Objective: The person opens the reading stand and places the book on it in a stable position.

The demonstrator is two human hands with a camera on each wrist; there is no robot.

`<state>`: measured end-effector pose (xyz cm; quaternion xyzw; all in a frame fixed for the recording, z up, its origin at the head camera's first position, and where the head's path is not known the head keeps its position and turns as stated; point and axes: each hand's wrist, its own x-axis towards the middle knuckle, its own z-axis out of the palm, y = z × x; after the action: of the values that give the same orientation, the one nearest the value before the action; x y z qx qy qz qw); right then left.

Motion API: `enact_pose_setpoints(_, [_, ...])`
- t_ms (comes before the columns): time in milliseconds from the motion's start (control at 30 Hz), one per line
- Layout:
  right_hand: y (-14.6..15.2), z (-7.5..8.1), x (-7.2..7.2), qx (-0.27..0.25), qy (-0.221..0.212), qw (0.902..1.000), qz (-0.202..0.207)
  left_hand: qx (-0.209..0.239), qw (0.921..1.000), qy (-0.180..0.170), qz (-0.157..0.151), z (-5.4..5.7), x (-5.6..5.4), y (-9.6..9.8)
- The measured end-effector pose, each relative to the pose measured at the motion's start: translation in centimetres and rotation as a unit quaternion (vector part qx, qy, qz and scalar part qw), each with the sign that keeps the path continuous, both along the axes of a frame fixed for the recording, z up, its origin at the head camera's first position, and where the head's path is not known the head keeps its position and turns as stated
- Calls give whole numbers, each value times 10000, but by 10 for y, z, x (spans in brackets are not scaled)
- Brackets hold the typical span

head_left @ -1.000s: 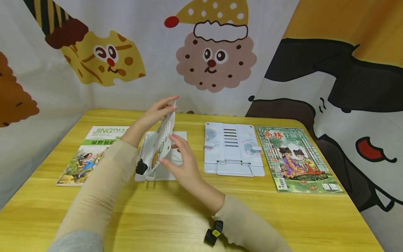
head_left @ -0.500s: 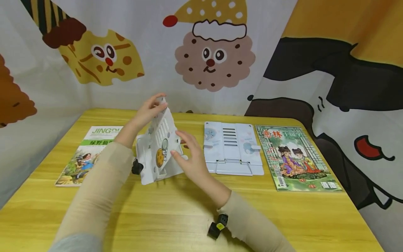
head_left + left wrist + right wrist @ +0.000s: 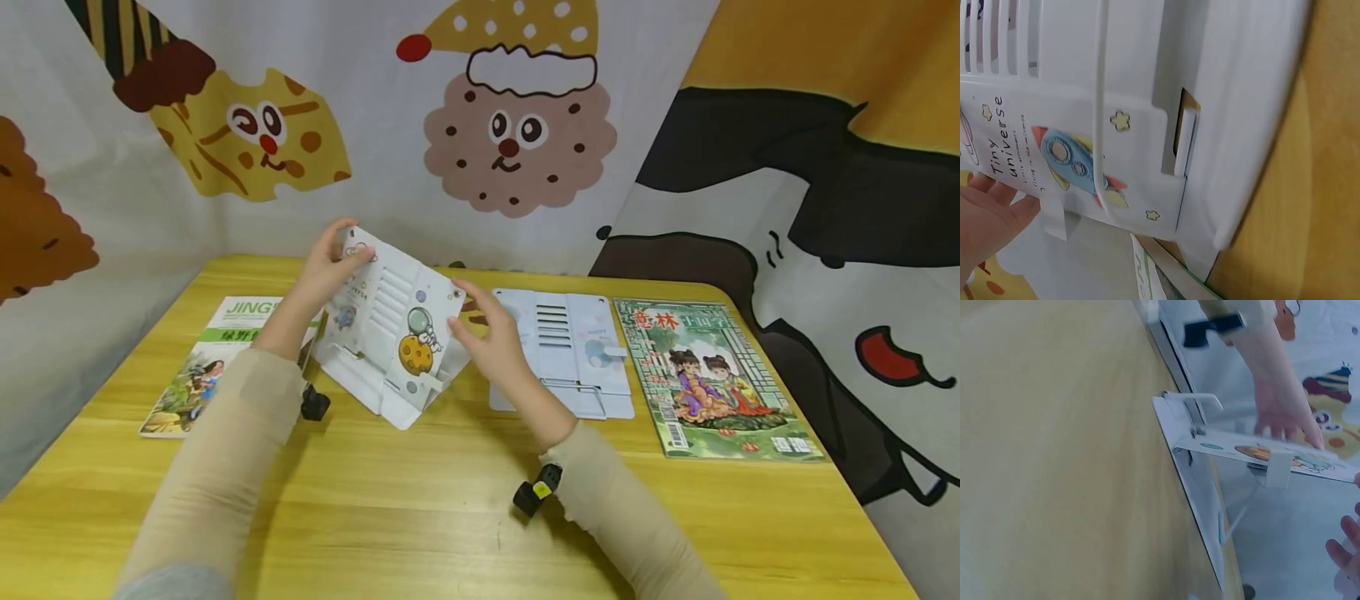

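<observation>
A white book stand (image 3: 397,308) is propped up on the left half of the table, its slotted panel tilted above a flat base. Its printed front has a moon, a small astronaut and, in the left wrist view, a blue rocket (image 3: 1069,161) beside the words "Tiny universe". My left hand (image 3: 321,275) grips the panel's upper left corner, thumb in front and fingers behind. With my right hand (image 3: 491,337) I hold the upper right corner near the edge. Seen from the right wrist, the panel (image 3: 1241,449) rises from the base (image 3: 1194,481) at an angle.
A second, folded stand (image 3: 558,350) lies flat right of centre, partly behind my right hand. Beyond it lies a green magazine (image 3: 720,383). Another magazine (image 3: 180,383) is at the left, partly covered by my left forearm. A printed curtain (image 3: 360,217) hangs behind the table.
The book stand has turned from nearly edge-on to showing its printed front. My left hand has moved left with its corner, and my right hand has shifted right and up.
</observation>
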<state>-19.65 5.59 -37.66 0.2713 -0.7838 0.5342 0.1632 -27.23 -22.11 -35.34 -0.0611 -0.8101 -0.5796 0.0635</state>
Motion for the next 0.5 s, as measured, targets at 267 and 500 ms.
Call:
enact_pose_setpoints(267, [10,7,-24,92,-431,9989,-134,113,9999,-100,74,-1,15,-6])
enact_pose_setpoints(500, [18,10,-42,354,-455,9983,-13,261,9989,-120,384,-6,24,-6])
